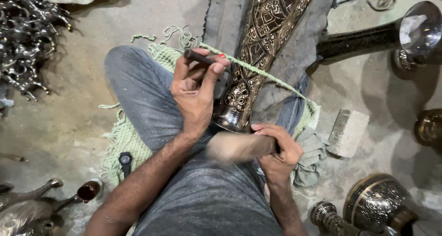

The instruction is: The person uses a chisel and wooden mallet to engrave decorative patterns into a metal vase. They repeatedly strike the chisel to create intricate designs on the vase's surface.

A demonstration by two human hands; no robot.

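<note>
Brass, engraved and heavy-looking, the tall vase (pixel 258 56) lies across my lap on a grey pad (pixel 294 47) over the green mat (pixel 124 135). My left hand (pixel 195 91) pinches a dark chisel (pixel 199 57) against it; my right hand (pixel 276 151) grips a blurred wooden mallet (pixel 239 146). Slick metal, best steadied at the narrow neck.

Bare concrete floor (pixel 73 125) with things laid on it
A green woven mat (pixel 120 139), a black wristwatch (pixel 125 160), a grey stone block (pixel 347 132) and engraved metal vessels (pixel 377 204) are seen lying directly on the floor, a pile of metal pieces (pixel 25 38) at one corner
</note>
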